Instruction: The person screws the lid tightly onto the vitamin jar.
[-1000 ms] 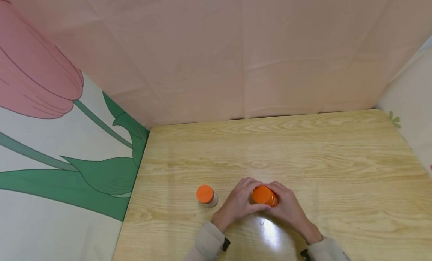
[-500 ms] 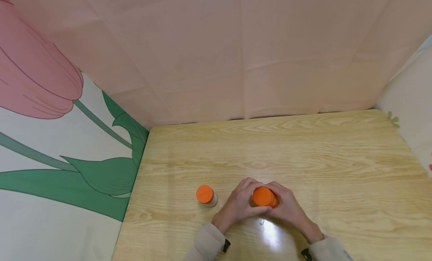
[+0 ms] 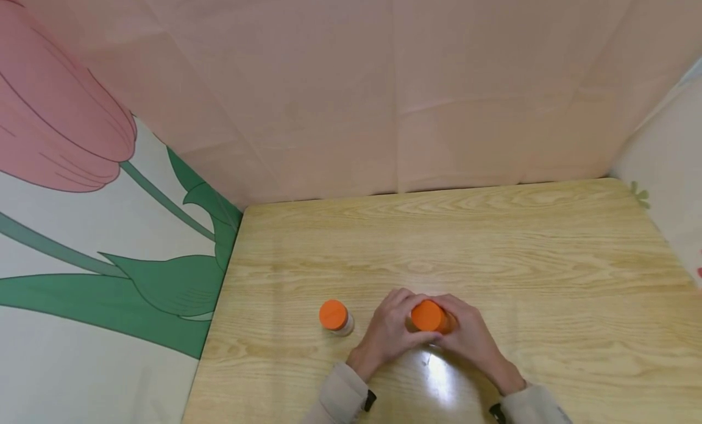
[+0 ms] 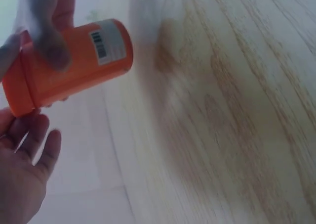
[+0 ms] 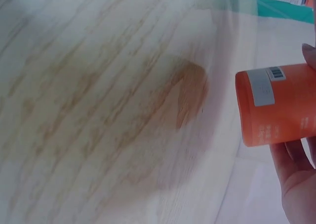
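Observation:
Both hands hold an orange plastic bottle (image 3: pixel 426 316) with an orange lid, just right of the table's middle in the head view. The left hand (image 3: pixel 387 329) grips the lid, its thumb along the near side. My right hand (image 3: pixel 470 337) grips the body. In the left wrist view the bottle (image 4: pixel 79 61) is clear of the tabletop, its white barcode label near the base. The right wrist view shows the bottle (image 5: pixel 276 105) with fingers below and a thumb above. Whether the lid is loose cannot be told.
To the left of the hands, a second bottle (image 3: pixel 333 315) with an orange lid stands upright on the wooden table (image 3: pixel 466 241). A pink cloth (image 3: pixel 340 95) hangs behind the table. A flower-printed sheet (image 3: pixel 164 278) covers the left side.
Both hands stay in nearly the same place around the bottle. The lid's visible outline has shifted very slightly. The second bottle has not moved.

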`<state>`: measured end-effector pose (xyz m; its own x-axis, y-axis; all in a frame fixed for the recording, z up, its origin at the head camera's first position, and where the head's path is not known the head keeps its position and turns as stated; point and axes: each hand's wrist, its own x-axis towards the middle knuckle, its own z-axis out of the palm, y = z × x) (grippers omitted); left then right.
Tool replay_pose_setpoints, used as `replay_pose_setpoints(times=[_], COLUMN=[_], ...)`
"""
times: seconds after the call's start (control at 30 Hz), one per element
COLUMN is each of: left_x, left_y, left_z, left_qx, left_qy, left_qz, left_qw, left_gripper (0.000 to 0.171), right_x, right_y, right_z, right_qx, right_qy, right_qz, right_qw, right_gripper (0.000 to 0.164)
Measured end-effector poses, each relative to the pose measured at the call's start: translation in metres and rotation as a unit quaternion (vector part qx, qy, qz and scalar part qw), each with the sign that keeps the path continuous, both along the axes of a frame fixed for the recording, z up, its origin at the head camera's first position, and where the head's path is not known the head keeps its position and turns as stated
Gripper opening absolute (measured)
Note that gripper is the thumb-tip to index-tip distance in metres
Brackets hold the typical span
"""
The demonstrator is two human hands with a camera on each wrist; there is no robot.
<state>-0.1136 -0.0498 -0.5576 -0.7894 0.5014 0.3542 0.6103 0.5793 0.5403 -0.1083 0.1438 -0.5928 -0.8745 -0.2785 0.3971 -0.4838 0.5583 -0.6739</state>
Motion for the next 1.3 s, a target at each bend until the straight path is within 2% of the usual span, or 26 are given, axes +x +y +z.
replay_pose_setpoints(times=[0.13,0.43,0.57,0.73,1.0,1.3], left_x=[0.001,-0.002,-0.002,-0.003,-0.004,-0.005], left_y=[-0.004,-0.009,-0.009,-0.005,-0.003,-0.004], left_z=[0.002,0.006,0.006,0.004,0.004,0.005], left_qx=[-0.009,-0.028,-0.026,-0.007,-0.015,-0.017], left_qy=[-0.021,-0.021,-0.031,-0.027,0.002,0.006], left_qz=[-0.030,-0.074,-0.069,-0.045,-0.018,-0.015], left_qw=[0.9993,0.9966,0.9968,0.9986,0.9997,0.9997], left_gripper=[0.060,0.060,0.060,0.059,0.059,0.060], right_x=[-0.001,-0.005,-0.003,-0.002,-0.004,-0.005], right_y=[0.004,0.008,0.006,0.001,-0.003,-0.005], right_z=[0.000,0.003,0.003,0.003,0.002,0.003], right_qx=[0.003,0.004,0.007,0.001,-0.013,-0.028], right_qy=[-0.010,-0.020,-0.026,-0.024,-0.025,-0.044], right_qz=[0.014,0.044,0.040,0.029,0.030,0.031], right_qw=[1.000,0.999,0.999,0.999,0.999,0.998], right_gripper=[0.069,0.066,0.067,0.069,0.070,0.072])
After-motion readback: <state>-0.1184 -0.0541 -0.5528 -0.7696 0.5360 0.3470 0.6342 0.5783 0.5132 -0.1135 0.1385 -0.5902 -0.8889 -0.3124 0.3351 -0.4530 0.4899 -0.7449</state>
